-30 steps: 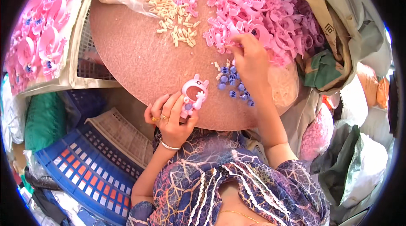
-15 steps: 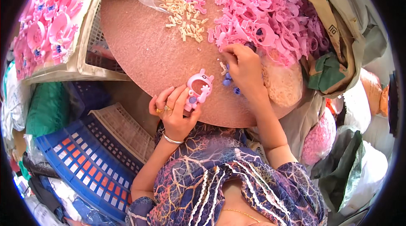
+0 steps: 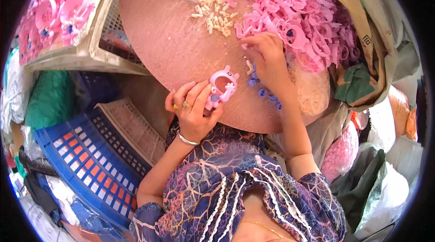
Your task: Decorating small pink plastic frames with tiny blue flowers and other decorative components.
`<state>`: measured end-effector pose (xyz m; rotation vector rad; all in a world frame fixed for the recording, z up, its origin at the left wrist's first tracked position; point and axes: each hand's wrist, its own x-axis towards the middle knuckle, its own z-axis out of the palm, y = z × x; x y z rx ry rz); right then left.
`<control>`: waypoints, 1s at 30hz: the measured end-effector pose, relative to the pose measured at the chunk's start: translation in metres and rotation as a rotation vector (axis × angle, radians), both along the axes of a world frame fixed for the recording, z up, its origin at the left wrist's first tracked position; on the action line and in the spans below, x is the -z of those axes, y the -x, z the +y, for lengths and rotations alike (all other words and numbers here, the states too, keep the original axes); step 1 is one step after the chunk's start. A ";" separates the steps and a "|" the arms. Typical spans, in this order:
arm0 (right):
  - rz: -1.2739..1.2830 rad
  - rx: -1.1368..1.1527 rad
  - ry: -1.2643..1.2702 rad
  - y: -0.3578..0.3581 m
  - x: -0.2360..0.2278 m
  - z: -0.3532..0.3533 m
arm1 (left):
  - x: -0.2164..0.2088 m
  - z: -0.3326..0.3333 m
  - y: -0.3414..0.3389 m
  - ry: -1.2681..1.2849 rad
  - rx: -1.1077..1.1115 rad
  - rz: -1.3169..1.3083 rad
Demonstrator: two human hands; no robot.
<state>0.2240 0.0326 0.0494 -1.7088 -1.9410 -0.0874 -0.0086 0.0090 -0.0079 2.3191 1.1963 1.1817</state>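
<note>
My left hand (image 3: 195, 104), with rings and a bracelet, grips a pink plastic animal-shaped toy piece (image 3: 230, 89) over the near part of the round table. The piece has two small ears, a large round opening, a molded hand shape and a blue spot low on its body. My right hand (image 3: 268, 58) hovers near the pink pile's edge, its fingers bent together; whatever they pinch is too small or hidden to make out. Beneath it lie several small blue parts (image 3: 262, 92) and a small cream part (image 3: 249, 66).
A heap of pink plastic pieces (image 3: 303, 20) covers the table's far right, beside an open sack (image 3: 383, 56). Small cream sticks (image 3: 219, 20) lie at the far middle. A bag of pale parts (image 3: 310, 90) sits right. Left are a pink-filled crate (image 3: 68, 58) and a blue basket (image 3: 90, 165).
The view has shifted slightly. My right hand has lifted a little away from the small blue parts, so more of them show. The left hand keeps its hold on the pink toy piece.
</note>
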 end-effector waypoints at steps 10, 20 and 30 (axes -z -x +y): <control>0.868 -0.155 0.586 0.016 -0.031 -0.012 | 0.000 0.002 -0.003 0.019 -0.014 -0.050; 0.544 -0.409 0.723 0.042 -0.045 0.006 | 0.002 0.000 -0.003 0.058 -0.015 -0.085; 0.426 -0.458 0.826 0.041 -0.046 0.026 | 0.002 0.001 -0.003 0.021 -0.039 -0.105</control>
